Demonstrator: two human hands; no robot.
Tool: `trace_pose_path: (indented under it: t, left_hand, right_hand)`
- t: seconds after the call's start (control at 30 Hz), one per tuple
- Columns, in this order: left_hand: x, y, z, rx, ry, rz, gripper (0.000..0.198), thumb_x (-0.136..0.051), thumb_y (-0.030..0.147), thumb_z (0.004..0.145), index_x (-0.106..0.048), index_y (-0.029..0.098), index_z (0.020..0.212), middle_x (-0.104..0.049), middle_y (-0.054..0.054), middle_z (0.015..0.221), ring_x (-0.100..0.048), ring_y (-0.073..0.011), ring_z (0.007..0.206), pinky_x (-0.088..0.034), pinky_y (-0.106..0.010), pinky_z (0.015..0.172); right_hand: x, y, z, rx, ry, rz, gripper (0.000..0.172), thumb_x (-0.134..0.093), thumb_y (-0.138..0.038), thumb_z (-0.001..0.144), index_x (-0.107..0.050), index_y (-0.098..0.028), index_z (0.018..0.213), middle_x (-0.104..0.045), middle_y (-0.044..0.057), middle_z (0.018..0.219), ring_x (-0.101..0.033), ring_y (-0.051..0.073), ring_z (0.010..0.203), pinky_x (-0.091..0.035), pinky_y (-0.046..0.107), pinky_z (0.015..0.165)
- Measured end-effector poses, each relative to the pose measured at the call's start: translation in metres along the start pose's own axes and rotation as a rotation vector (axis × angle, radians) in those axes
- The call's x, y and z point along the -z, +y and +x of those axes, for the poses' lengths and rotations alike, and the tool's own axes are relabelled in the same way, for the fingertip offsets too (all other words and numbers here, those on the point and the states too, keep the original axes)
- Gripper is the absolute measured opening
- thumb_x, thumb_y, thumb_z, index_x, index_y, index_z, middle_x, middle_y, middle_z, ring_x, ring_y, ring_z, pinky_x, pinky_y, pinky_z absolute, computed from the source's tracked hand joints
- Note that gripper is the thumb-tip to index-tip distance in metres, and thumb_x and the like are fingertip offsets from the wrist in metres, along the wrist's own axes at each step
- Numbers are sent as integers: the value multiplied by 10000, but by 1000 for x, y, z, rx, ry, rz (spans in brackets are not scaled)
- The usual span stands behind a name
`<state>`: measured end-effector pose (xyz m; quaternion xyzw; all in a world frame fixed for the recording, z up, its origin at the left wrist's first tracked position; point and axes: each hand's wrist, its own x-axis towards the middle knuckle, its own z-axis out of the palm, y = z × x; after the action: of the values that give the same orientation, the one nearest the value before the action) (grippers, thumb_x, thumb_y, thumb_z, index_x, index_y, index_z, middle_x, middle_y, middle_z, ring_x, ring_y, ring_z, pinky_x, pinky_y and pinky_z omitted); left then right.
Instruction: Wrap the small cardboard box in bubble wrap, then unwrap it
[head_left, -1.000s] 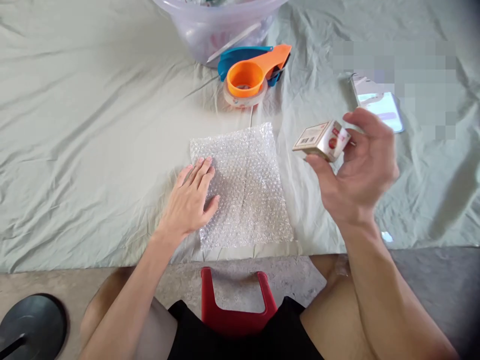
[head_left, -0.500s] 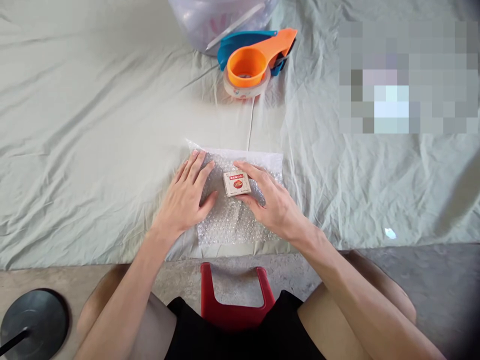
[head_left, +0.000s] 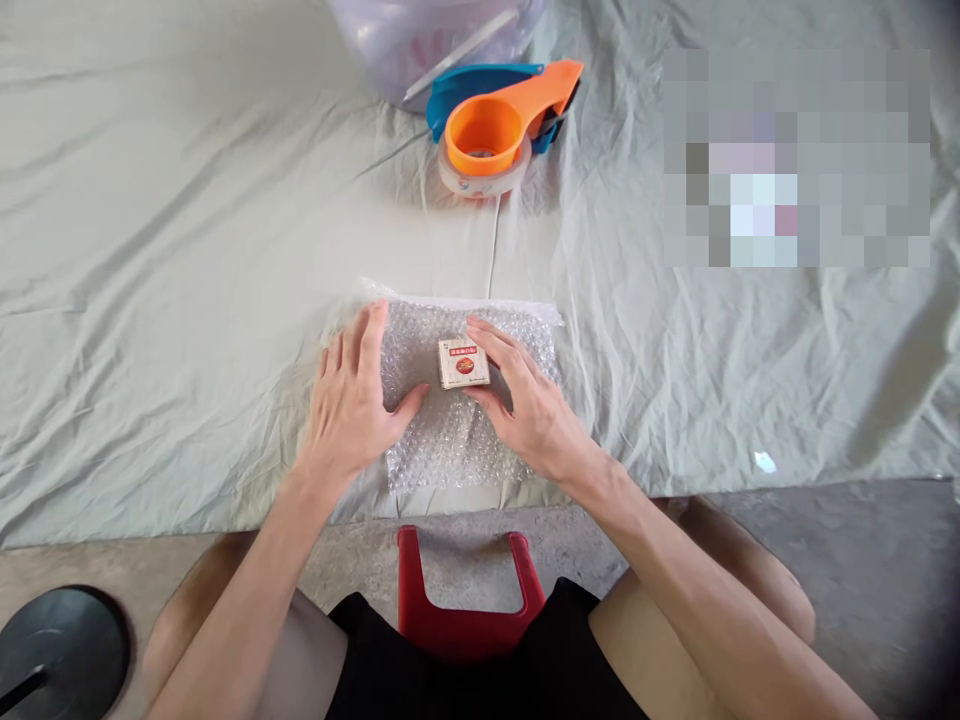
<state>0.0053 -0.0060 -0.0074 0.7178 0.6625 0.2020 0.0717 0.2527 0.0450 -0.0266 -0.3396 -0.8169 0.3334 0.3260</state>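
Small box (head_left: 464, 366) sat flat on the bubble wrap (head_left: 427, 448), about mid-sheet, printed face up: red bar plus a round red emblem, lettering too small to read. Right hand (head_left: 534, 405) had it from the right side, thumb at the near edge, forefinger along the far edge, so those fingers were closed on the box.

Left hand (head_left: 354, 395) was empty, at the left edge of the sheet. Thumb spread well away from the forefinger and pointing at the box, a clear gap between them; other fingers close together. Can't tell if the palm was pressing or just above the surface.

Wrap lay near the front edge of the counter (head_left: 187, 240), which had a wrinkled pale green cloth (head_left: 660, 380) over it. Far edge of the wrap was slightly lifted.

Farther back, in line with the wrap: orange tape dispenser (head_left: 487, 130) resting against a roll of tape (head_left: 484, 185), with a blue tool (head_left: 461, 92) just behind. Lilac tub (head_left: 442, 40) behind those, cut off at the top of view. Right rear area was pixelated, contents unreadable.

Below the counter: red stool (head_left: 469, 630) between the knees, black round base (head_left: 64, 650) at lower left, both over grey floor (head_left: 360, 565).
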Motion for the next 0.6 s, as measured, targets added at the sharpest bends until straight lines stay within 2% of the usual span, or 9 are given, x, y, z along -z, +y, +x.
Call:
trace_pose_path:
  t: [0.1,0.17,0.23,0.3,0.33,0.4,0.5,0.53,0.6]
  left_hand:
    - [-4,11,-7,119,65,-17,1053,-864,349,983,-243,252,1827,-605,-214,1645,-630,-434,1457,-560,-653,1218]
    - [-7,19,-12,204,107,-25,1078,-892,316,951,-259,249,1821,-678,-185,1465,-684,-399,1293,-615,-624,1112]
    - [-11,25,-14,266,136,-62,1081,-897,281,931,-273,250,1814,-708,-133,1294,-703,-354,1161,-634,-579,1034]
    - [-13,29,-15,291,152,-144,1032,-871,249,930,-309,272,1796,-715,-78,1174,-703,-303,1066,-634,-516,983]
    - [-13,30,-14,295,163,-203,990,-846,238,938,-332,283,1783,-714,-54,1124,-698,-277,1021,-631,-481,955]
    - [-11,31,-12,295,193,-347,906,-787,217,960,-368,291,1760,-709,-16,1036,-682,-233,936,-624,-418,899]
    - [-6,33,-5,323,223,-534,742,-732,230,995,-483,262,1693,-711,8,949,-687,-195,878,-616,-357,844]
    - [-4,33,-3,340,218,-565,622,-730,257,1009,-581,250,1612,-725,4,938,-697,-188,868,-609,-340,817]
    - [-1,34,2,355,215,-568,283,-728,330,1040,-759,231,1303,-745,-6,898,-688,-167,801,-567,-305,728]
  right_hand:
    - [-2,0,-2,0,-19,-15,724,-536,-168,1178,-296,-396,1823,-482,117,1850,-550,306,1684,-613,587,1300]
    - [1,-1,-3,12,6,-72,668,-567,-266,1187,-320,-350,1803,-519,144,1818,-575,328,1657,-615,611,1281]
    - [9,-1,-4,-43,129,-201,547,-584,-391,1192,-441,-282,1709,-655,174,1660,-680,355,1515,-647,629,1202]
    - [20,0,-6,-173,268,-375,446,-583,-466,1185,-554,-239,1568,-741,172,1436,-747,359,1309,-670,622,1094]
    - [25,1,-8,-246,303,-453,427,-585,-473,1177,-576,-230,1528,-741,170,1371,-746,357,1240,-667,618,1057]
    - [31,3,-11,-360,282,-538,468,-614,-461,1148,-558,-226,1549,-718,175,1348,-727,359,1186,-649,618,1030]
    - [32,8,-15,-459,241,-455,566,-654,-410,1099,-504,-245,1619,-719,132,1262,-727,320,1096,-641,568,991]
    - [30,9,-15,-483,243,-399,586,-671,-395,1079,-503,-256,1624,-723,103,1201,-727,296,1041,-639,541,969]
    - [27,12,-15,-520,254,-293,614,-715,-375,1032,-524,-271,1606,-712,46,1071,-709,250,913,-628,495,913]
